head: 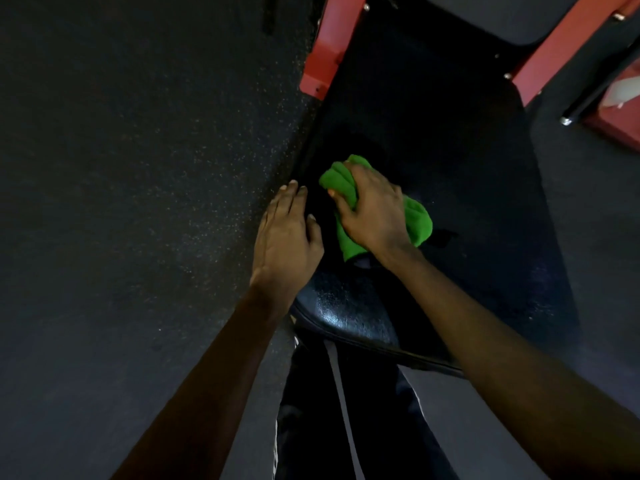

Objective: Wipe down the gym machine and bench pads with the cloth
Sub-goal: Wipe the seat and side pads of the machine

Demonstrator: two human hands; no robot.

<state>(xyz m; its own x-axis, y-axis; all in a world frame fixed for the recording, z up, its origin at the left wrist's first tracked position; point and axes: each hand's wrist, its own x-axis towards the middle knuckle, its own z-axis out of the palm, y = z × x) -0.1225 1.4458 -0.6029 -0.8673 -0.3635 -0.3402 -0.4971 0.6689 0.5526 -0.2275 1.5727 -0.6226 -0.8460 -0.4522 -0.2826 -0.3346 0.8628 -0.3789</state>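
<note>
— Dark speckled floor (138, 168) all round, and a black pad (433, 150) running up to a red frame (329, 46). Where is the cloth (419, 216)?
— Bunched on the pad's middle, green, under the right hand (372, 209), whose fingers curl round it.
— And the left hand (284, 237)?
— Flat, fingers straight, resting on the pad's left edge, just beside the cloth, holding nothing.

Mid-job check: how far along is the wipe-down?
Done, perhaps: the near end of the bench pad shines as if wiped. In hand: the right hand grips the cloth on the pad's middle; the left hand rests flat at its left edge. Left: the dull far stretch toward the red frame, and the upper pad beyond it.
</note>
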